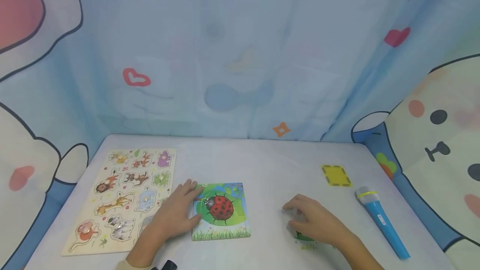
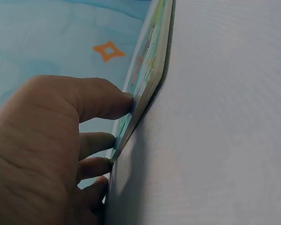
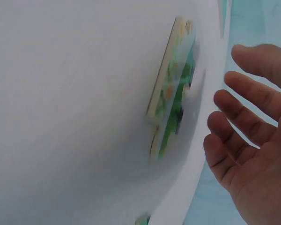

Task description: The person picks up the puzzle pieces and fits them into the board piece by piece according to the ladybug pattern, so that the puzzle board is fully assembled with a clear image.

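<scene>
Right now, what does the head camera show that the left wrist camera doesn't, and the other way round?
Only the head view shows the right hand over a green puzzle piece, the wooden animal peg board, the yellow square card and the blue toy microphone. Only the left wrist view shows the fingertips pressed on the puzzle's thin edge. Both show the left hand on the ladybird puzzle board and the white table.

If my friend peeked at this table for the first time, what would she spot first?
Probably the ladybird puzzle in the middle of the table, with the left hand resting on its left edge. Next, the big animal peg board at the far left and the blue toy microphone at the right, beside a yellow square. The right hand hovers over a small green piece.
</scene>
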The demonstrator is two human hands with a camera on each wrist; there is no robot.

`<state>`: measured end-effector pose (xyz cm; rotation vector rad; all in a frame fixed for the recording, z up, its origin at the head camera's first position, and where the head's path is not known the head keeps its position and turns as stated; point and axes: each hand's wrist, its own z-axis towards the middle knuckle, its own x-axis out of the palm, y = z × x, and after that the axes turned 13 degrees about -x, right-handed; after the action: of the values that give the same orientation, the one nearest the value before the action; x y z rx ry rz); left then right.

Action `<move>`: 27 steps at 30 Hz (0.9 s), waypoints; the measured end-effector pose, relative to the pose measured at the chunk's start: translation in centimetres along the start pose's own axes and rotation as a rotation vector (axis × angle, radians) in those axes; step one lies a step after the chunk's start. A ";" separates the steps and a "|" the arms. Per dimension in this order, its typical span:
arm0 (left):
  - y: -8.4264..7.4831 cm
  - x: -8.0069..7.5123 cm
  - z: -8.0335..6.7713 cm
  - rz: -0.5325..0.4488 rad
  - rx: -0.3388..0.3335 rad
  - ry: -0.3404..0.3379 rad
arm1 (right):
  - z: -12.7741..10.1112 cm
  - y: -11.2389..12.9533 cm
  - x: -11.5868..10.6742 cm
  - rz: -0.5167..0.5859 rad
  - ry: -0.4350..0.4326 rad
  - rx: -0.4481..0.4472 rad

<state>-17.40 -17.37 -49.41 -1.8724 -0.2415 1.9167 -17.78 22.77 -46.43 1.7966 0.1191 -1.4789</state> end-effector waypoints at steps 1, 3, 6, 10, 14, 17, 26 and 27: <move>0.0 0.0 0.0 0.000 -0.002 0.001 | -0.3 -0.1 -0.1 -0.007 0.009 0.022; 0.0 0.0 -0.1 0.001 -0.009 0.003 | -0.9 -0.3 -0.4 -0.021 0.022 0.078; -0.2 -0.1 -0.2 -0.001 -0.022 0.001 | -1.5 -0.3 -0.7 -0.027 0.020 0.131; -0.3 -0.2 -0.3 -0.005 -0.042 0.000 | -2.1 -0.5 -1.0 -0.034 0.036 0.153; -0.4 -0.2 -0.4 -0.017 -0.052 0.002 | -2.7 -0.7 -0.9 -0.028 0.061 0.145; -0.4 -0.3 -0.4 -0.027 -0.048 0.001 | -3.1 -0.5 -0.6 0.000 0.081 0.153; -0.3 -0.3 -0.3 -0.029 -0.022 -0.001 | -3.9 -0.3 -0.5 -0.006 0.171 0.145; -0.3 -0.3 -0.3 -0.034 -0.020 0.000 | -4.0 -0.3 -0.4 -0.002 0.173 0.150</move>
<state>-17.08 -17.29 -48.98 -1.8689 -0.2912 1.8984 -14.94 25.62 -46.20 2.0457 0.0983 -1.3621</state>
